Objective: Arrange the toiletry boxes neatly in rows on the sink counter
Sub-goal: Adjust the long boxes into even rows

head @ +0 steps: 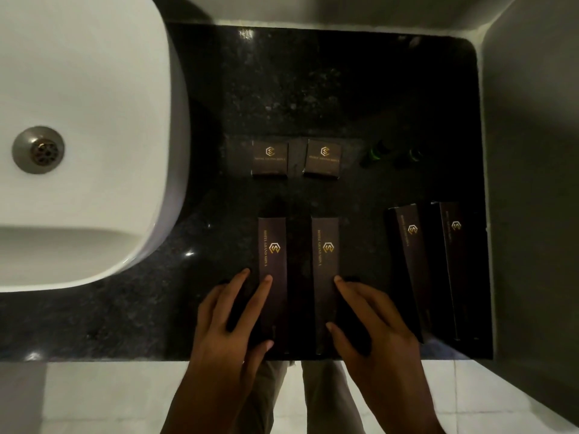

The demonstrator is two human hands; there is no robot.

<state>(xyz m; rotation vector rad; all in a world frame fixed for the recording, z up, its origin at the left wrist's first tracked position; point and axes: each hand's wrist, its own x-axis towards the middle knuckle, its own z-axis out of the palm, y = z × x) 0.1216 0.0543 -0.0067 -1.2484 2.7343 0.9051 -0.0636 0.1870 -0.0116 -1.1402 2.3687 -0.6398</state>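
Head view: on the dark counter [219,308], the left hand [230,314] and the right hand [372,317] lie spread. Their fairly straight fingers press the near-left long box [272,255] and its neighbour box [326,255]. Two angled long boxes [410,255] lie to the right, and two small boxes [270,158] sit farther back.

Hotel bathroom: white basin [87,126] with drain [38,150], black stone counter [313,89], 6 boxes [270,158] printed with "HOTEL".
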